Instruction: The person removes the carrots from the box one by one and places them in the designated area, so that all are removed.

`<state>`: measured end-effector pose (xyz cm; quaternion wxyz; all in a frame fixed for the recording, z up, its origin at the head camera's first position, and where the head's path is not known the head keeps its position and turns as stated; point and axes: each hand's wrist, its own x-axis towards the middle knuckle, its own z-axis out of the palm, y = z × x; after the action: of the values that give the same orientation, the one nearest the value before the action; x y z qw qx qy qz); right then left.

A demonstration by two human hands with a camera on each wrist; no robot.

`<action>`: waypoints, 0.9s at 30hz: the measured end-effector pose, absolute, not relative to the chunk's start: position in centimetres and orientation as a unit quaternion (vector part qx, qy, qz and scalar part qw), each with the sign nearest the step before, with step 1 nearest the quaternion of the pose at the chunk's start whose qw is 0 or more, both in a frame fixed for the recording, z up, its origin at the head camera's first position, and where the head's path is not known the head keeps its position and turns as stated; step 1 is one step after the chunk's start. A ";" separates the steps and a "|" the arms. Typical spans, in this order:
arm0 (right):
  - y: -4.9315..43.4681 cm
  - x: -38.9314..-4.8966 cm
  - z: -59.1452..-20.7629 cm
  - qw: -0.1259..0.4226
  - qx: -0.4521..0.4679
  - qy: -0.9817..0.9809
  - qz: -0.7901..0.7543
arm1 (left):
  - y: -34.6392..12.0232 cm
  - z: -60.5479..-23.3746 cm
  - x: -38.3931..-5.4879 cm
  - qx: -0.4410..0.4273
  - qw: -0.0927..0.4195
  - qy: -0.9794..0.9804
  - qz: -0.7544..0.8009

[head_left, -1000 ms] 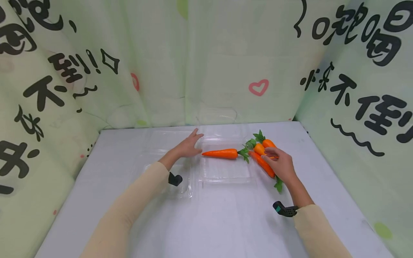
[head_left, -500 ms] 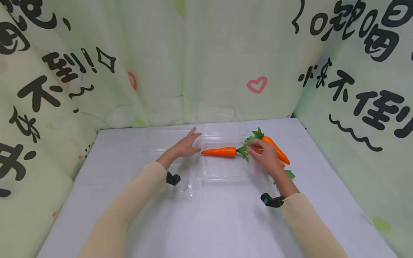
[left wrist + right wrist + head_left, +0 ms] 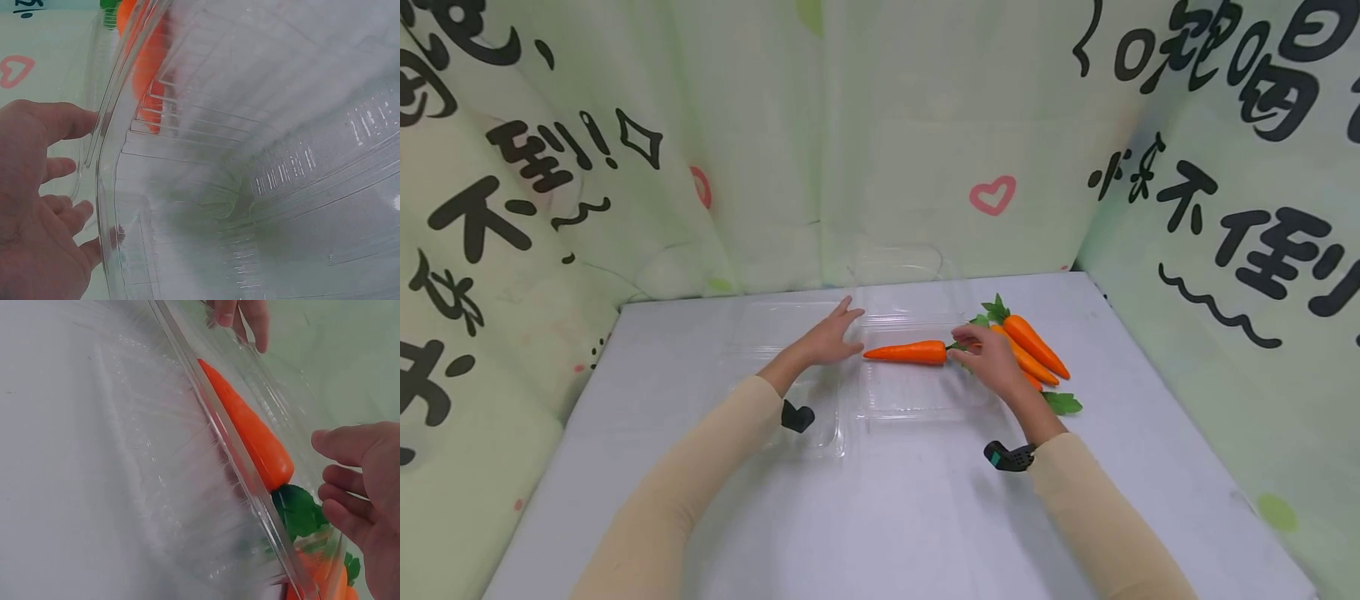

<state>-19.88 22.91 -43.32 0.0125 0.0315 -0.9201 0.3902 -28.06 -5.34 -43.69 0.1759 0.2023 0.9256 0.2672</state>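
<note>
An orange carrot (image 3: 910, 352) with a green top lies across a clear plastic box (image 3: 925, 408). My left hand (image 3: 827, 337) reaches over a second clear plastic box (image 3: 827, 442), fingers spread, near the carrot's pointed end. In the left wrist view, the left thumb and fingertips are right at the clear rim (image 3: 107, 181). My right hand (image 3: 992, 358) hovers by the carrot's leafy end, partly covering the leaves. Seen from the right wrist, its fingers are loosely bent beside the green leaves (image 3: 297, 509), with nothing between them.
Several more carrots (image 3: 1033, 343) lie bunched on the white table (image 3: 880, 517) right of the box, partly behind my right hand. Printed curtains (image 3: 910, 150) enclose the table at the back and both sides.
My right hand has moved left from the bunched carrots to the leafy end of the carrot in the box. The left hand stays almost where it was.
</note>
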 end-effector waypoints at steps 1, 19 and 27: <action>22.8 -20.0 -43.4 0.008 0.033 -0.920 0.391 | -5.4 -43.7 -28.1 0.203 0.176 0.925 0.268; 20.9 -21.4 -44.4 -0.060 0.048 -0.940 0.332 | -5.7 -44.0 -28.0 0.203 0.179 0.924 0.272; 20.4 -21.8 -44.9 -0.075 0.060 -0.963 0.251 | -5.8 -44.0 -28.0 0.207 0.176 0.924 0.270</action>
<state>-21.80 20.43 -44.92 -0.0745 0.0604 -0.9632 0.2512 -27.98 -5.82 -43.98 0.1765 0.2071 0.9236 0.2700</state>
